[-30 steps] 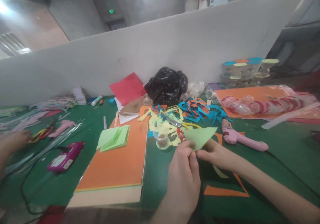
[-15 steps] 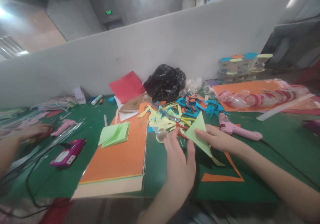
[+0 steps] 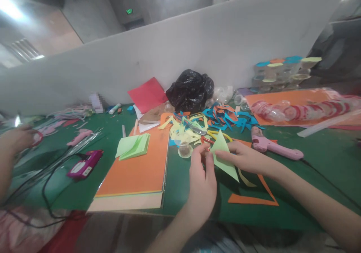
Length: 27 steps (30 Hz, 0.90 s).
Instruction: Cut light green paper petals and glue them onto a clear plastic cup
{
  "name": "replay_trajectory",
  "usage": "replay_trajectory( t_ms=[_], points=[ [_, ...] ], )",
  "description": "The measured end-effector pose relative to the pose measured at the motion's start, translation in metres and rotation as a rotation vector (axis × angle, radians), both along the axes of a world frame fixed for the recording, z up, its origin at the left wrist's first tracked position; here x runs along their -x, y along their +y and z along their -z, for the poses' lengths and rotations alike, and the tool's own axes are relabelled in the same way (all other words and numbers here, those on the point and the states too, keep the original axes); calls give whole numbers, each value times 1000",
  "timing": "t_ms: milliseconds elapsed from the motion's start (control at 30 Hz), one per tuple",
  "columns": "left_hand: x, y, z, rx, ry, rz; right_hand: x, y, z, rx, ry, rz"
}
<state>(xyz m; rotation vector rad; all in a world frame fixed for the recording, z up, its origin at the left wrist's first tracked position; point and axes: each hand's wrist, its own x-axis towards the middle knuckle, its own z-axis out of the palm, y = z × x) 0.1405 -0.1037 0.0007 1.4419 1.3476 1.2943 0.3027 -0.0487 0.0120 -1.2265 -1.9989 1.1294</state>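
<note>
A pointed piece of light green paper (image 3: 222,157) is pinched between the thumb and fingers of my right hand (image 3: 242,156). My left hand (image 3: 203,178) has its fingers curled and its fingertips closed at the paper's left edge. Just behind my hands lie scissors with red handles (image 3: 208,140), partly covered, and a tool with yellow handles (image 3: 218,134). A small clear plastic cup piece (image 3: 185,150) stands left of my fingers. Under the right hand are a thin yellowish strip (image 3: 246,178) and an orange paper offcut (image 3: 252,199).
Folded green paper (image 3: 134,147) sits on an orange paper stack (image 3: 132,178). Paper scraps (image 3: 225,115) and a black plastic bag (image 3: 190,89) lie behind. A corded pink glue gun (image 3: 275,146) rests at right. Another person's hand (image 3: 18,138) works at far left.
My left hand's spread fingers have drawn together and come to the left edge of the green paper. The right hand keeps its grip. The camera view has shifted slightly.
</note>
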Motion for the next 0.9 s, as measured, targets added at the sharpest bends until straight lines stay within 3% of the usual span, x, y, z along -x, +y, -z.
replay_trajectory(
  t_ms=[167, 500, 900],
  points=[
    [0, 1, 2, -3, 27, -20, 1, 2, -5, -4, 79, 3],
    [0, 1, 4, -54, 83, -33, -1, 9, 5, 101, 255, -79],
    [2, 2, -3, 166, 48, 79, 1, 7, 9, 57, 213, -15]
  ],
)
